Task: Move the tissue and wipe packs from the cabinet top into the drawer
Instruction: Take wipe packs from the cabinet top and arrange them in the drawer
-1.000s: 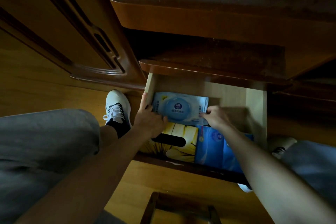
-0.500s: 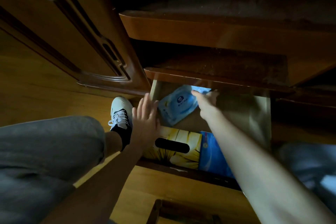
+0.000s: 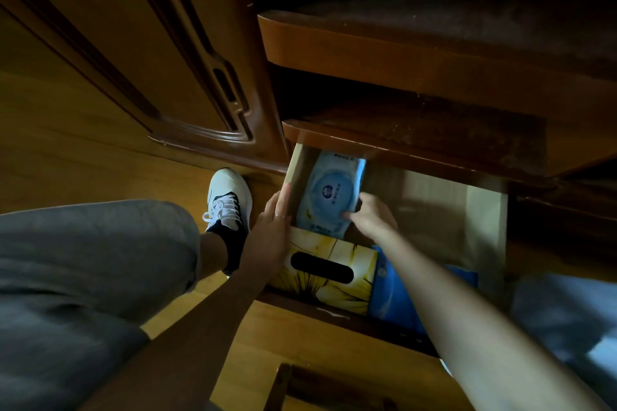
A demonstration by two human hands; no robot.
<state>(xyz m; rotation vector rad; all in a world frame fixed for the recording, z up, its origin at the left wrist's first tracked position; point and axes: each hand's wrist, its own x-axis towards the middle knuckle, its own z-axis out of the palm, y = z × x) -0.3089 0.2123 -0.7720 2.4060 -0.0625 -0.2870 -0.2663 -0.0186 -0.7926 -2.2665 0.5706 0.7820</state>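
Blue wipe pack (image 3: 329, 194), right fingers (image 3: 354, 215) touching

- Home, likely a bedroom or living room; dimly lit.
- Varnished wooden cabinet (image 3: 417, 53) with a carved panel door (image 3: 110, 43).
- Wood-look floor (image 3: 50, 143).
- Open drawer (image 3: 484, 210) holds a household tissue box (image 3: 327, 277).

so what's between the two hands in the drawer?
Head view: the wipe pack stands between the left hand on the drawer side wall and the right hand, whose fingers touch it.
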